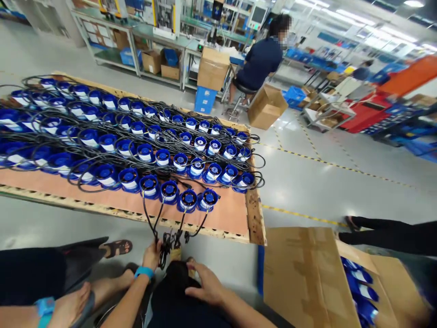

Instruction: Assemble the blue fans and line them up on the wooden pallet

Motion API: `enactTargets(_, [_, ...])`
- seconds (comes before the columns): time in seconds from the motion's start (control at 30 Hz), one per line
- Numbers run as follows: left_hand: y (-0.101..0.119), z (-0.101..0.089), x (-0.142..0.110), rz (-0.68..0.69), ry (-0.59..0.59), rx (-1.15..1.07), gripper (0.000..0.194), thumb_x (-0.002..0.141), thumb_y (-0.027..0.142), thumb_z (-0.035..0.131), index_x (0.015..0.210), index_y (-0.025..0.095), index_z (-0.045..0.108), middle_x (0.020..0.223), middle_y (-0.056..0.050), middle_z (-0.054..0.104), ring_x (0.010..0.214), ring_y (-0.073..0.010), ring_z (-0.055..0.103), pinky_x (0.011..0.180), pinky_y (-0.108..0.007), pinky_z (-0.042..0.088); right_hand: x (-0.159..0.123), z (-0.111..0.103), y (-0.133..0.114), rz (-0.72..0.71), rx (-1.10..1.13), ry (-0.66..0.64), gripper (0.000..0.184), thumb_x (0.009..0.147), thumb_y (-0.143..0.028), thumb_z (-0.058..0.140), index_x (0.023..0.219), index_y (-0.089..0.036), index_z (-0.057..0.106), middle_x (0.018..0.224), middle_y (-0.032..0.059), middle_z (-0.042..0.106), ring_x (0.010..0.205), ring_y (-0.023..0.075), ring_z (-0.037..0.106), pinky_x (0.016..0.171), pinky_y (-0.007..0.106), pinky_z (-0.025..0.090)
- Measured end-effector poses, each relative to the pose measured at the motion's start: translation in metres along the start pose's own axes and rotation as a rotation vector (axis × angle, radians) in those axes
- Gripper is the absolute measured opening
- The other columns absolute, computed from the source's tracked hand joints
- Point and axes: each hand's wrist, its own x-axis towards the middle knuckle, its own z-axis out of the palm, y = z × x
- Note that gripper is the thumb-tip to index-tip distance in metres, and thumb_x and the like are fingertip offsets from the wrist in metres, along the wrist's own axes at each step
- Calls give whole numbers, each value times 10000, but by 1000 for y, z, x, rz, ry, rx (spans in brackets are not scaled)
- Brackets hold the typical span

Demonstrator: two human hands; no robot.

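Note:
My left hand (152, 256) is closed around a black cable (156, 234) at the front edge of a wooden-rimmed board (225, 214). That cable runs up to a blue round fan (149, 186) in the front row. Beside my left hand, coiled cable ends (165, 250) hang over the edge, from neighbouring fans such as this blue fan (207, 199). My right hand (206, 283) is over my dark-clothed lap, fingers and thumb apart, with nothing seen in it. Behind lie several rows of blue fans with white labels, black cables (218, 159) looped between them.
A cardboard box (297, 273) holding blue fans (362, 291) stands at right, a person's blurred arm over it. Another person's wristbanded arm (44, 310) is close on my left. A seated person (261, 61) works at the back benches, near an open carton (268, 107).

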Motion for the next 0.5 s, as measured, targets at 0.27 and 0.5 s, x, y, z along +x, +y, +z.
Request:
enactTargets(0.27, [113,-67,-143,-404,-264,-889,513,704,635,771,838,197,541,907,-68,748,745,-211,749,560,-227,553,10,8,-49,-236,163,-193,1388,303,-626,947,1518,-251,391,1556,138,405,1430,402,344,1220,503,221])
enactTargets(0.5, [223,-128,-176,-223,-333,-1095,466,822,577,687,1135,247,584,1021,-58,749,845,-214,766,608,-210,600,-69,-36,-105,-191,845,-203,672,698,-626,807,1206,-232,610,885,16,667,816,226,694,789,368,544])
